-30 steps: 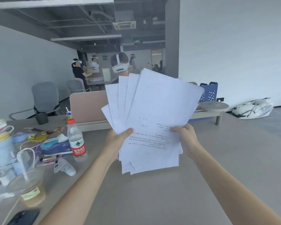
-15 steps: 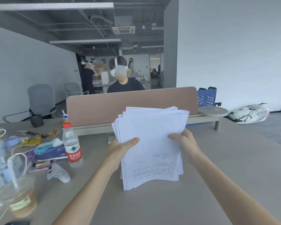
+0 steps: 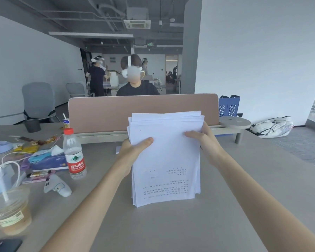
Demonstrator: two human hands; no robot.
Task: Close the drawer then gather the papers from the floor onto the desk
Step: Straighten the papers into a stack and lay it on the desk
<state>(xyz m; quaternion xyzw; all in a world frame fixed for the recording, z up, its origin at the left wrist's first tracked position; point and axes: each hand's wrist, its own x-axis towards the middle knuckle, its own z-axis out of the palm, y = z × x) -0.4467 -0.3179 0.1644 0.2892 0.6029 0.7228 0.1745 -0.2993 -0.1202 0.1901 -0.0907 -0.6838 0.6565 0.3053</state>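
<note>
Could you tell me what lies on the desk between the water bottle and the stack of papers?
Only bare desk shows in the head view between the water bottle and the papers, apart from the left hand gripping them.

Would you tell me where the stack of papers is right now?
In the head view, the stack of papers stands on edge at the desk's centre, gripped by the left hand and right hand.

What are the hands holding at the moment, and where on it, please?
A stack of papers, gripped by its upper side edges: left hand on the left edge, right hand on the right.
</note>
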